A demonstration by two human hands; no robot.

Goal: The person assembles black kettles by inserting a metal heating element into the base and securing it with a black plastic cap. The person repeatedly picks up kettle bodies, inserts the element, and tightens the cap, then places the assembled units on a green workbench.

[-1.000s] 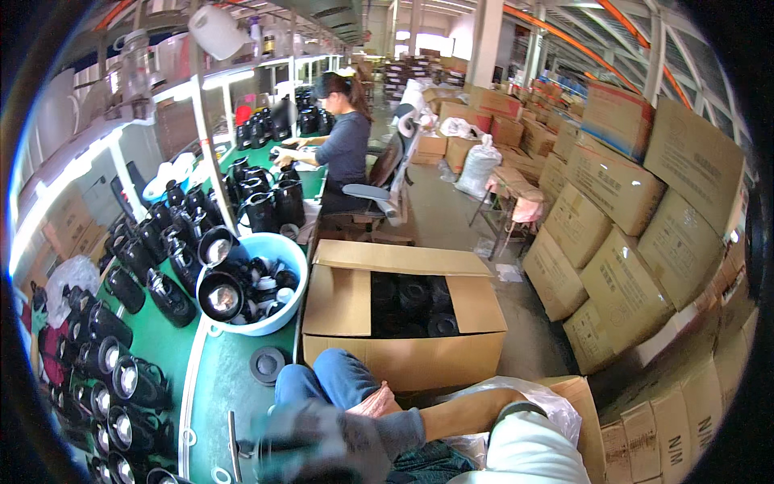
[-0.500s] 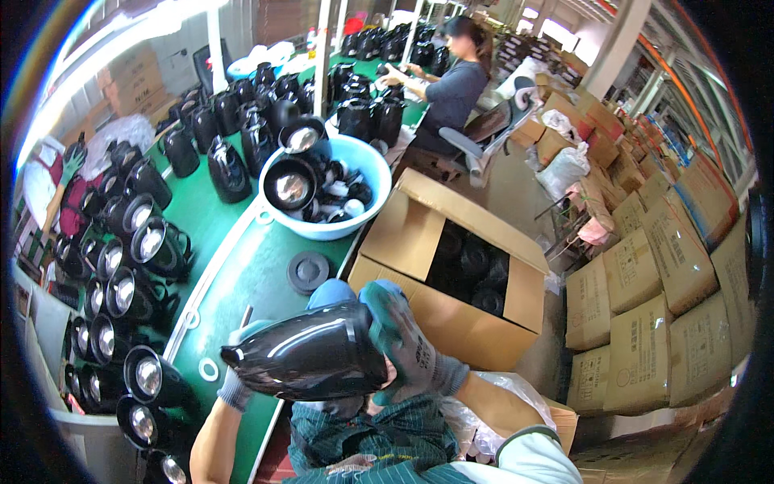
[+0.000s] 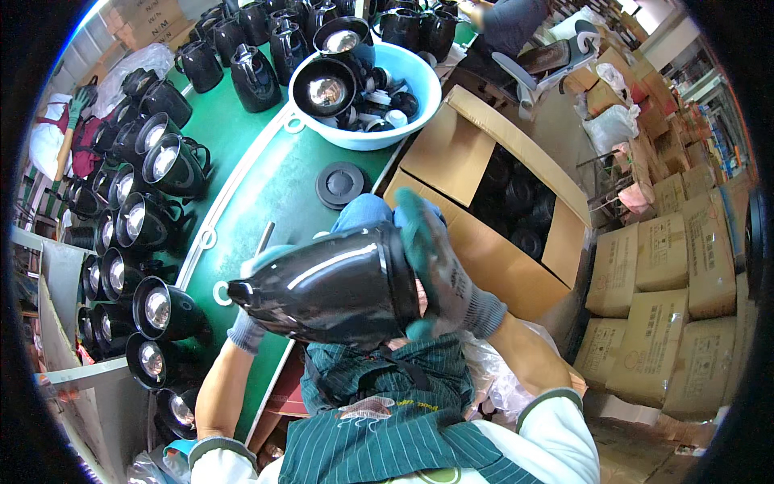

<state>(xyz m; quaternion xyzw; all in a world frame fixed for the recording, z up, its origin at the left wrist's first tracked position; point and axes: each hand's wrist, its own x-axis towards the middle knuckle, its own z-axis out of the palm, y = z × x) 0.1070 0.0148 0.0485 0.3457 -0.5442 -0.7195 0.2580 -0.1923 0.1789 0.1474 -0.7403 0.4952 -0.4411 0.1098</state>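
Note:
A glossy black jug (image 3: 322, 286) lies on its side above my lap, its narrow spout end to the left and its wide end to the right. My left hand (image 3: 256, 268), in a grey and green work glove, supports the spout end from behind; the jug hides most of its fingers. At the wide end, my gloved right hand (image 3: 439, 274) presses its palm and fingers around the rim. A thin rod (image 3: 267, 236) sticks up beside my left hand. On the green table (image 3: 266, 181) just beyond lies a round black lid (image 3: 339, 185).
A blue basin (image 3: 363, 140) holds black and white parts and two jugs. Several black jugs (image 3: 165, 306) lie along the left with shiny openings. An open carton (image 3: 451, 202) of dark parts stands right of the table; stacked cartons (image 3: 657, 323) rise beyond. Two people are nearby.
The view has tilted downward, so table, basin and carton sit higher in the picture. The jug stays between both my hands, at nearly the same slant.

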